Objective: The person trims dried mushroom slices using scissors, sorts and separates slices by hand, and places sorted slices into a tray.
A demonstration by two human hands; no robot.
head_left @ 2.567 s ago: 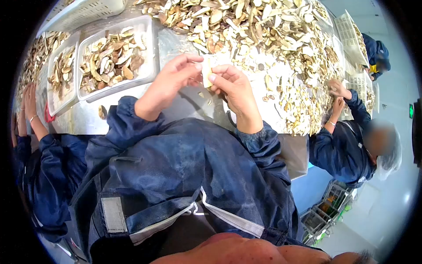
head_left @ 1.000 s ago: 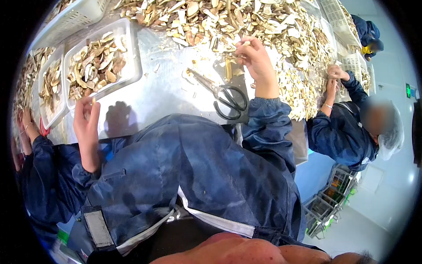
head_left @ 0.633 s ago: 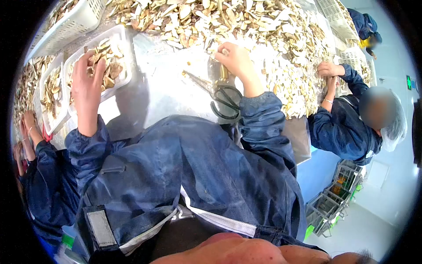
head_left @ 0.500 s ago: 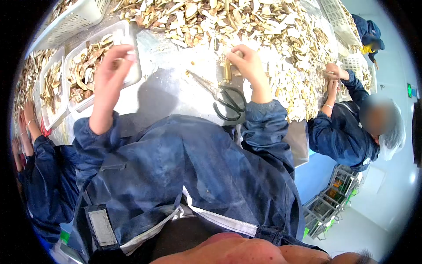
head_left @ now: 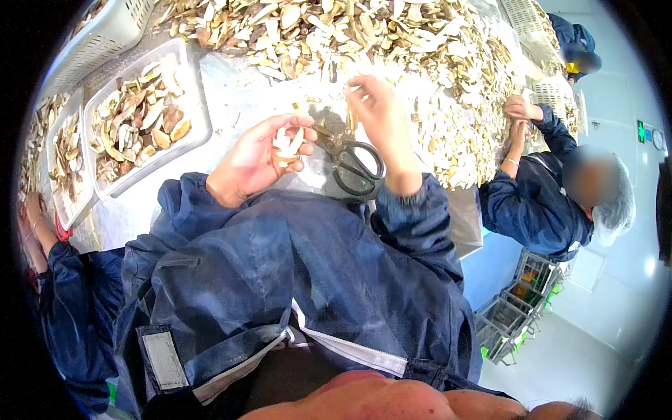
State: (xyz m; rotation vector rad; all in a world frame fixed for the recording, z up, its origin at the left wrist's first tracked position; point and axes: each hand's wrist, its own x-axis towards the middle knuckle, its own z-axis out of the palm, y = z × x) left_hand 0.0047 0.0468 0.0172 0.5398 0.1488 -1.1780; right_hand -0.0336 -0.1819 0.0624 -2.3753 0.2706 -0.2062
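My left hand (head_left: 260, 155), palm turned up with curled fingers, holds pale mushroom slices (head_left: 288, 145) above the table. To its right, my right hand (head_left: 383, 120) is over the near edge of the mushroom pile, thumb and forefinger bent toward each other. Glare hides what is at those fingertips; a narrow brownish strip (head_left: 352, 117) shows just below them. Black-handled scissors (head_left: 358, 169) lie between my hands, blades pointing away and partly behind my left fingers. Left of my hands stands a clear plastic tub (head_left: 204, 115) with sliced mushrooms.
A broad heap of sliced mushrooms (head_left: 364, 35) covers the table's far side. White perforated baskets stand at the far left (head_left: 105, 52) and far right (head_left: 525, 24). A co-worker (head_left: 539, 189) handles slices on the right; another person's sleeve (head_left: 73, 301) is at the left.
My left hand has moved right and toward me, from beside the tub to near the scissors, and now shows slices in its palm. My right hand has shifted slightly left. The view has turned slightly.
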